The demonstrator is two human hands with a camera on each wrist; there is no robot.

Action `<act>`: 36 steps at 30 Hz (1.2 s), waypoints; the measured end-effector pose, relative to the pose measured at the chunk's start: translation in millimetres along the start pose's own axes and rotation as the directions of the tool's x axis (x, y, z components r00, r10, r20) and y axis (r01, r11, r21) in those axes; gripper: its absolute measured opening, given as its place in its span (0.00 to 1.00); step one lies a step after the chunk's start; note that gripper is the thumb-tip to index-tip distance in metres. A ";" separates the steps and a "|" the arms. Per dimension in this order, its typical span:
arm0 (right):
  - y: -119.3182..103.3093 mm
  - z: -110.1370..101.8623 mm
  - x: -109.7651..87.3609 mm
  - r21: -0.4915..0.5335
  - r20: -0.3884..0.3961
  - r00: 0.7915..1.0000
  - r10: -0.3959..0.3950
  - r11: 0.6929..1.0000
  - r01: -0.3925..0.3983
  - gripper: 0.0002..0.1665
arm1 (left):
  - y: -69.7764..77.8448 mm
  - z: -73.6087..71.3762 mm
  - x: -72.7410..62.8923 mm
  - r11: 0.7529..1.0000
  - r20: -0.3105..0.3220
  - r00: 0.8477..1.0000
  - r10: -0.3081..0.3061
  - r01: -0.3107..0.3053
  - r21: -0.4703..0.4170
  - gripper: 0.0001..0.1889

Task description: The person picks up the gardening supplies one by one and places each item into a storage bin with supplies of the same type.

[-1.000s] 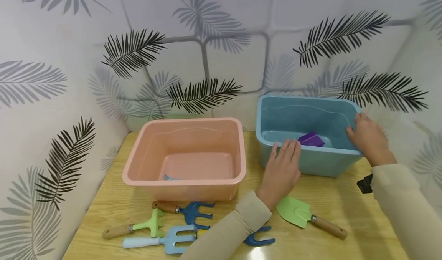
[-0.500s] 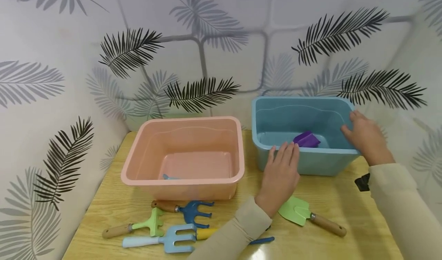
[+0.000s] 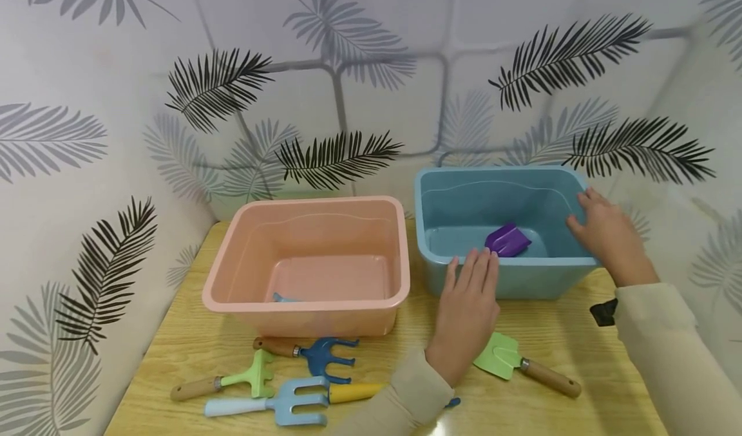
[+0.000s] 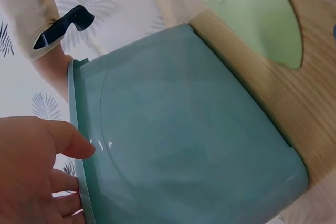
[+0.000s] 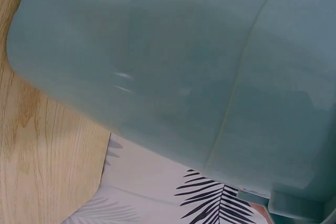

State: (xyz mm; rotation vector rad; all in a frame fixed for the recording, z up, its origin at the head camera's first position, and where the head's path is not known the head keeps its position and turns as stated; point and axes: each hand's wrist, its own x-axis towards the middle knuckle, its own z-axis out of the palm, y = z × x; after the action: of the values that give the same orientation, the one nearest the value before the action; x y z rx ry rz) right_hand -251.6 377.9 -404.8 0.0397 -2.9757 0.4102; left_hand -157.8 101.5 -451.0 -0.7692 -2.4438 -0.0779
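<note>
A blue plastic bin (image 3: pixel 498 280) stands at the right of the table, with a purple scoop-like piece (image 3: pixel 509 240) lying inside it. My left hand (image 3: pixel 466 317) holds the bin's front rim; in the left wrist view its thumb (image 4: pixel 76 142) lies against the outer wall and the other fingers pass behind the rim. On the right side rim, my right hand (image 3: pixel 611 236) grips with its thumb over the inside edge. The right wrist view is filled by the bin's outer wall (image 5: pixel 157 66), and the right hand is out of that picture.
A pink bin (image 3: pixel 307 320) stands left, a light blue tip (image 3: pixel 284 298) inside. Before it lie a dark blue rake (image 3: pixel 324 359), a green rake (image 3: pixel 255 375), a light blue fork (image 3: pixel 298 402) and a yellow handle (image 3: pixel 353 392). A green trowel (image 3: pixel 501 357) lies before the blue bin.
The blue bin has slid left and slightly toward me, both hands moving with it. More of the purple piece shows above the front rim. The pink bin stays in place.
</note>
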 end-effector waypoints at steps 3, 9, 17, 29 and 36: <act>-0.9 0.0 -1.1 0.007 0.005 1.000 -0.004 1.000 0.004 0.36 | 0.9 -1.0 -3.5 1.000 -0.008 1.000 0.001 0.000 0.018 0.36; -4.1 0.0 -2.8 0.014 0.024 1.000 -0.011 1.000 0.011 0.36 | 0.7 1.2 -7.7 1.000 -0.020 1.000 -0.003 0.003 0.013 0.36; -9.6 0.7 -5.0 0.029 0.017 0.999 -0.034 0.999 0.034 0.34 | 3.1 -4.9 -15.5 1.000 -0.022 1.000 -0.010 0.010 -0.007 0.36; -12.6 1.2 -9.5 0.018 0.012 0.999 -0.035 0.999 0.034 0.32 | 8.7 -17.2 -21.0 1.000 0.103 0.995 -0.010 0.007 0.030 0.42; -12.4 -0.5 -13.1 0.020 0.030 0.998 -0.059 0.998 0.058 0.32 | 9.8 -18.3 -25.4 1.000 0.065 0.998 -0.006 0.004 0.023 0.41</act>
State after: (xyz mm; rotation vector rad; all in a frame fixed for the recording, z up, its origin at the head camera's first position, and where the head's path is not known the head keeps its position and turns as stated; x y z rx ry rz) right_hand -238.0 366.2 -402.9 0.1358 -2.9925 0.4346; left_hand -126.2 92.8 -450.5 -0.7669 -2.5039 -0.0271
